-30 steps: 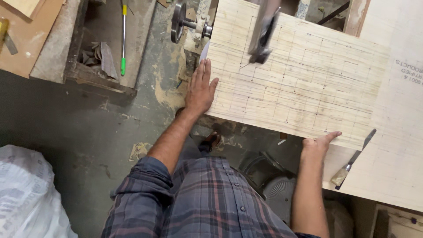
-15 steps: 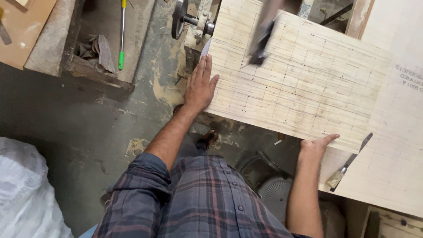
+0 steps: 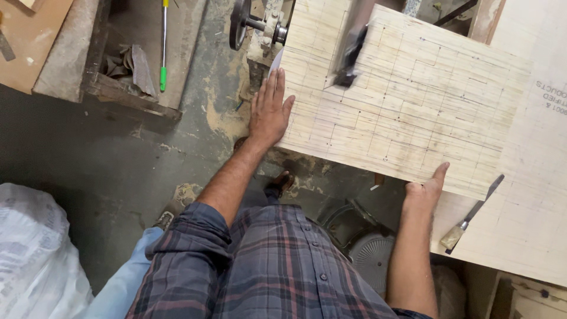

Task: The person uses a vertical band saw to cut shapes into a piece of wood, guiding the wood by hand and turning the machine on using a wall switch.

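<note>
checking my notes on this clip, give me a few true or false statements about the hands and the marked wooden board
1. The left hand lies flat on the pale, line-marked wooden board. True.
2. The right hand holds the metal scraper with a wooden handle. False: the scraper lies untouched on the larger pale sheet.
3. The right hand grips the board's near edge. True.
4. The green-handled rod lies on the board. False: it rests in the wooden tray at left.

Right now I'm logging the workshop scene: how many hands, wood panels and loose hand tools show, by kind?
Hands: 2, left hand and right hand
Wood panels: 2, marked panel and large sheet
Hand tools: 2, chisel and green-handled stick
Total: 6
</note>
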